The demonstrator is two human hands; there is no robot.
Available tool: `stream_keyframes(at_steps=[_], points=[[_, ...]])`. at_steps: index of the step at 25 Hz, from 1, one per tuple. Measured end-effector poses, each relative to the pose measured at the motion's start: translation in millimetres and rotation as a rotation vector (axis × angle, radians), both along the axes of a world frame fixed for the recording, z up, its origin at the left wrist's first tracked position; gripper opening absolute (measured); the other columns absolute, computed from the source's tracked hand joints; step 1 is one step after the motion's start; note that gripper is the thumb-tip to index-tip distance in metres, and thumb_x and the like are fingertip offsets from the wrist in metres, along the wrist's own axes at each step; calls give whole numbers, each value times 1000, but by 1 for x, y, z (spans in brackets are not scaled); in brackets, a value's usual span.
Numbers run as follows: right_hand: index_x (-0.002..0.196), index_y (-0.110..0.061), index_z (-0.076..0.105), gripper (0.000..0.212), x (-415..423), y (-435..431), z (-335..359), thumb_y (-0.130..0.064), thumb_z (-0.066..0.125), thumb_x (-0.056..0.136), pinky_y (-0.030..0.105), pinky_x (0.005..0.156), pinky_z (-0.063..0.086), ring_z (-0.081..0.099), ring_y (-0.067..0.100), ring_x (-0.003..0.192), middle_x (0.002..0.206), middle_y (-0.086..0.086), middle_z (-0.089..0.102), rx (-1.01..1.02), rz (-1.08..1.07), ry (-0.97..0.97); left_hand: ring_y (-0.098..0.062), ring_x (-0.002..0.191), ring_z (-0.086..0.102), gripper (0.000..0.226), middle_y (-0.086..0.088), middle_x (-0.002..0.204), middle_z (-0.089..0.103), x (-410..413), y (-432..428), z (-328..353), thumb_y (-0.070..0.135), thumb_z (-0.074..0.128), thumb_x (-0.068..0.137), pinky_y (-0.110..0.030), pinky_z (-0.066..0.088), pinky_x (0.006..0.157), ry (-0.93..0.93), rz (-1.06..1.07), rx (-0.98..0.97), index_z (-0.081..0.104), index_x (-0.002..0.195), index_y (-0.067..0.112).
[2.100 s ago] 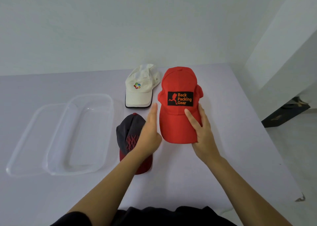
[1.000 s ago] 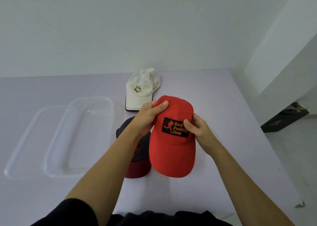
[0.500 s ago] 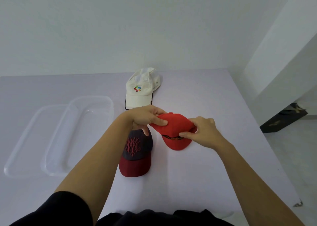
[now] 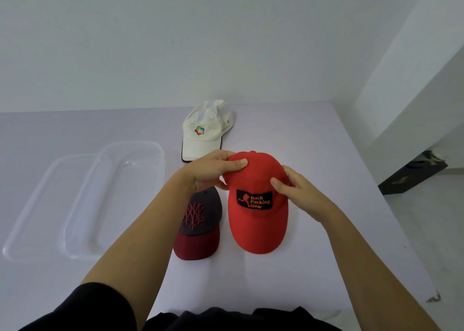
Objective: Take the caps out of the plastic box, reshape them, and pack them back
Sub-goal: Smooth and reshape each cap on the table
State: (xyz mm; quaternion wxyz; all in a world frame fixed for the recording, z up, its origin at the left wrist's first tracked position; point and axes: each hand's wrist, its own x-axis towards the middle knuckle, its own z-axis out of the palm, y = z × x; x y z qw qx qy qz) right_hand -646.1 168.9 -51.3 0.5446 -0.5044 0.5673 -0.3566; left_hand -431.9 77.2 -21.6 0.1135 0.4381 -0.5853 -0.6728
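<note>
A red cap (image 4: 258,220) with a black "Back Packing Gear" patch is held over the table, brim toward me. My left hand (image 4: 213,170) grips the left side of its crown, thumb on top. My right hand (image 4: 296,192) grips the right side of the crown. A dark grey cap with a maroon brim (image 4: 198,225) lies just left of it, partly under my left wrist. A white cap with a coloured logo (image 4: 203,132) lies farther back. The clear plastic box (image 4: 155,155) stands at the left with nothing inside.
The box's clear lid (image 4: 32,212) lies flat beside the box on its left. The white table (image 4: 326,155) ends at a right edge, past which a dark object (image 4: 411,175) sits on the floor. A white wall runs behind the table.
The red cap was lifted from the table, tipped so its brim pointed away and down, and is now tilted back with the patch and brim facing me. Both hands stay on its crown.
</note>
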Motion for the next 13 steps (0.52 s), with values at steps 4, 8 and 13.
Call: stream_keyframes(at_steps=[4,8,13], points=[[110,-17,54,22,3,0,1,-30,52,93,22,77,51,65,9,98,107,-3,67,-73,-103,-101,-26,107,65,40,-6,120,67,-6,7,3,34,63,88,-51,51,91,48,-28,10,56,126,24],[109,-16,53,25,0,2,-2,-33,53,91,29,82,52,67,12,91,98,0,71,-65,-100,-69,-29,101,68,29,-14,109,71,-1,1,9,20,69,84,-50,51,94,8,-23,-29,66,110,8],[89,-14,61,21,-7,4,-8,-29,48,96,34,94,51,63,15,87,87,2,66,-88,-43,71,-21,91,70,20,-4,97,75,9,-9,8,18,66,86,-48,54,91,1,-27,0,68,105,12]])
